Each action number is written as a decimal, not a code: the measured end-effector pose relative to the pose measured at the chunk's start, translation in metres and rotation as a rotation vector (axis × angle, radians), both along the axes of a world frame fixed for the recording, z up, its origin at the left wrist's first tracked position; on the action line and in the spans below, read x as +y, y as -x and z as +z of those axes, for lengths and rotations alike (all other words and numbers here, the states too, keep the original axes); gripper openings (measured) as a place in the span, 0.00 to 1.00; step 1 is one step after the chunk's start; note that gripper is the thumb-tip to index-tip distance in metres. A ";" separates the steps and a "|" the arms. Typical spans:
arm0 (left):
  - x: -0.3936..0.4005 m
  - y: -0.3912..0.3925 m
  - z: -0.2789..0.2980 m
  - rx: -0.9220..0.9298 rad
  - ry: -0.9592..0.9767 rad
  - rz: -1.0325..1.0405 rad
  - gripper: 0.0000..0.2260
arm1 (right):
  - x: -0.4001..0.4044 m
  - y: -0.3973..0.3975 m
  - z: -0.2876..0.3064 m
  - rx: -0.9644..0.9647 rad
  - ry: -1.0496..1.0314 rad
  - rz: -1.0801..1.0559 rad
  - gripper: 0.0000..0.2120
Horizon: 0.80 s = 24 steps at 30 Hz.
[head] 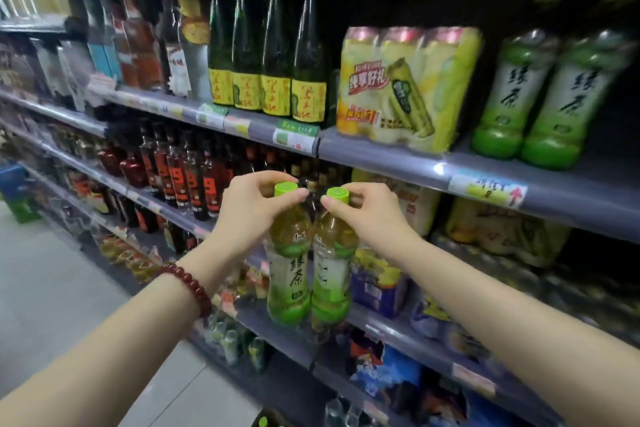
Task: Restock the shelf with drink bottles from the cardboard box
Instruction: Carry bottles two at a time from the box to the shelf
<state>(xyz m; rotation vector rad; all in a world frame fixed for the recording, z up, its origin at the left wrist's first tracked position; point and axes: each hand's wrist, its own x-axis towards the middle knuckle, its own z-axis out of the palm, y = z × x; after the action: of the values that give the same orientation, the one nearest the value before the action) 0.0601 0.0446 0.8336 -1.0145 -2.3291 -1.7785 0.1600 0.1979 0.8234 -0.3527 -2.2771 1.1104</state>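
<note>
Head view: my left hand (251,210) pinches the left bottle's (290,255) green cap, my right hand (367,213) pinches the right bottle's (333,260). Both bottles hang touching, below the grey shelf edge (398,158); two shelved green tea bottles (540,94) stand far right, with open room around them.

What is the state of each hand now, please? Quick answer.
Left hand: closed, grip pinching the cap of the left green tea bottle.
Right hand: closed, grip pinching the cap of the right green tea bottle.
</note>
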 end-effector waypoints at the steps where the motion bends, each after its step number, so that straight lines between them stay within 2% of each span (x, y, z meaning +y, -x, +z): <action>1: 0.007 -0.005 0.011 0.002 -0.008 -0.030 0.09 | 0.007 -0.009 0.013 -0.005 -0.011 -0.016 0.11; 4: 0.032 -0.027 0.042 -0.007 -0.066 -0.130 0.10 | 0.029 -0.037 0.045 -0.008 -0.063 -0.088 0.20; 7: 0.061 -0.051 0.070 0.010 -0.102 -0.229 0.04 | 0.053 -0.069 0.074 -0.001 -0.085 -0.165 0.23; 8: 0.071 -0.059 0.079 0.007 -0.115 -0.259 0.03 | 0.060 -0.080 0.084 0.005 -0.084 -0.180 0.27; 10: 0.090 -0.074 0.095 -0.013 -0.134 -0.313 0.05 | 0.075 -0.104 0.103 -0.003 -0.090 -0.206 0.32; 13: 0.117 -0.099 0.119 -0.054 -0.168 -0.425 0.06 | 0.096 -0.139 0.130 0.003 -0.099 -0.257 0.23; 15: 0.133 -0.117 0.136 -0.054 -0.193 -0.486 0.04 | 0.107 -0.160 0.147 0.018 -0.107 -0.307 0.25; 18: 0.158 -0.144 0.160 0.014 -0.228 -0.540 0.04 | 0.121 -0.189 0.171 0.071 -0.101 -0.389 0.18; 24: 0.201 -0.180 0.194 0.043 -0.271 -0.609 0.05 | 0.145 -0.235 0.208 0.158 -0.127 -0.485 0.15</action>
<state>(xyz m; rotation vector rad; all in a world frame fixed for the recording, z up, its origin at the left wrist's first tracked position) 0.2403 0.2452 1.0271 -1.8139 -1.7889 -2.1415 0.3953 0.3431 1.0310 -0.6954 -1.9646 0.7141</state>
